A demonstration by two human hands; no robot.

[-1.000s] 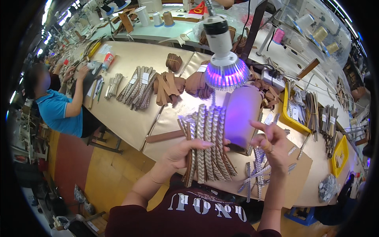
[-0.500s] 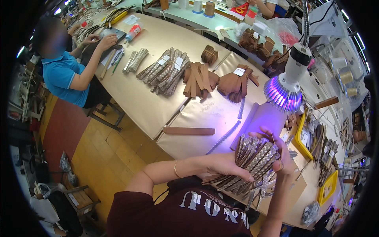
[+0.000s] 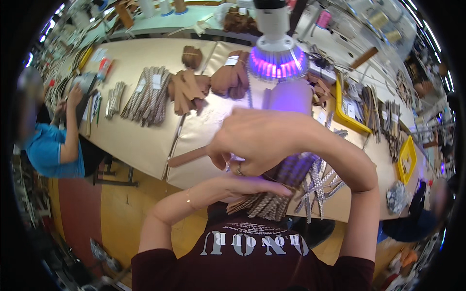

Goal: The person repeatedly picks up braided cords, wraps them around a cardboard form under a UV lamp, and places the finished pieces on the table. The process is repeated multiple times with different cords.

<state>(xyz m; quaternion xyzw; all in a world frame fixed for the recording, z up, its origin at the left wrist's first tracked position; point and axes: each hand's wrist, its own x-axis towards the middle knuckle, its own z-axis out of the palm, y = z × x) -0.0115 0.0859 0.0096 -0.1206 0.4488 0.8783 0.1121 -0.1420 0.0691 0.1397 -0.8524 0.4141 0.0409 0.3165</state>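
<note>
Head view, looking down over the counter [image 3: 145, 145]. I see both hands close to the chest, above the near counter edge. The left hand [image 3: 242, 186] lies flat and fairly open under a bundle of woven strips [image 3: 272, 201], its fingers stretched along the bundle's top. The right hand [image 3: 257, 140] is curled above it, knuckles toward the camera; its fingertips are hidden, so I cannot tell what they pinch, though they appear to meet the strips near their upper ends. The bundle fans out below the left hand, with loose ends splaying toward more strips [image 3: 318, 186] lying on the counter.

I judge the strips light, flexible and limp, apt to slide against each other and fan apart; a grip across the gathered middle, squeezing them flat, should hold better than a grip at the tips. A purple-lit lamp [image 3: 277, 58] hangs above the counter, and further bundles [image 3: 148, 94] lie well apart to the left.
</note>
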